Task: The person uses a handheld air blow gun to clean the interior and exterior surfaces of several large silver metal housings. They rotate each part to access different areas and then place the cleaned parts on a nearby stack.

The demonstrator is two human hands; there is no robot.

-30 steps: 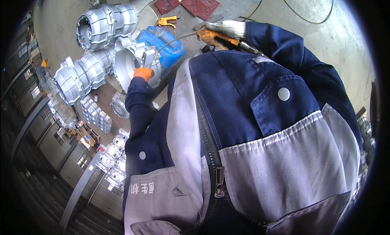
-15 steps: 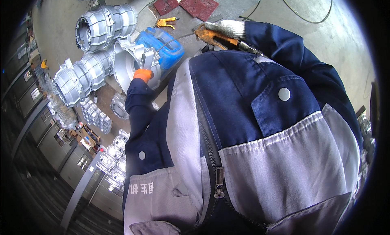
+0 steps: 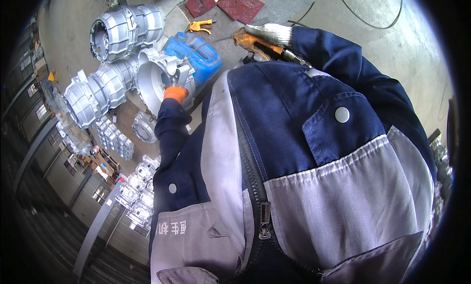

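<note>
In an orange glove, my left hand (image 3: pixel 175 93) is closed at the near side of the open mouth of a silver cast-metal housing (image 3: pixel 149 80). Grey metal shows just beyond its fingers, but what they grip is hidden. My right hand (image 3: pixel 267 35), in a white-cuffed, brown-stained glove, is wrapped round an orange air blow gun (image 3: pixel 275 49) with a metal hose coupling at its back end. It is held in front of my chest, to the right of a blue plastic jug (image 3: pixel 194 56).
A second, yellow air gun (image 3: pixel 200 26) lies beyond the jug. More ribbed housings (image 3: pixel 127 31) stand at the left, with several smaller castings (image 3: pixel 115 137) nearer. Dark red mats (image 3: pixel 240 8) lie ahead. A hose (image 3: pixel 365 21) curves over the floor at the far right.
My left hand has shifted slightly toward me at the housing's mouth. My right hand has moved a little left with the air gun, and the thin line across the jug no longer shows.
</note>
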